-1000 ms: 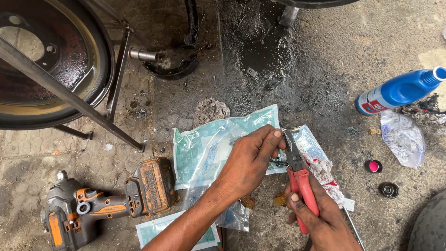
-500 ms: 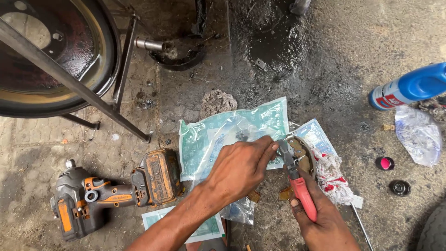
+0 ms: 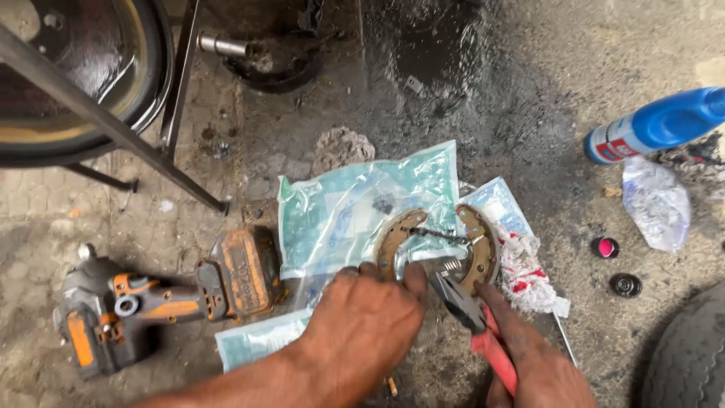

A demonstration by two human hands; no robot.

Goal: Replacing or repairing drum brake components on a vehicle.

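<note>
A pair of curved rusty brake shoes (image 3: pixel 474 243) joined by thin springs lies on green-tinted plastic packaging (image 3: pixel 355 204) on the ground. My left hand (image 3: pixel 362 325) rests on the near edge of the left shoe, fingertips touching it. My right hand (image 3: pixel 536 363) grips red-handled pliers (image 3: pixel 464 306). The pliers' jaws point at the lower spring between the two shoes.
An orange-and-grey cordless impact wrench (image 3: pixel 158 298) lies at the left. A metal stand (image 3: pixel 113 121) and a wheel drum (image 3: pixel 68 68) fill the upper left. A blue bottle (image 3: pixel 657 125), a crumpled plastic bag (image 3: pixel 655 200), two small caps (image 3: pixel 615 264) and a tyre edge (image 3: pixel 691 355) are at the right. A red-and-white rag (image 3: pixel 525 272) lies beside the shoes.
My left hand has slid toward me, uncovering the brake shoes. The pliers have swung lower, with their jaws now at the lower spring. The view has shifted slightly.
</note>
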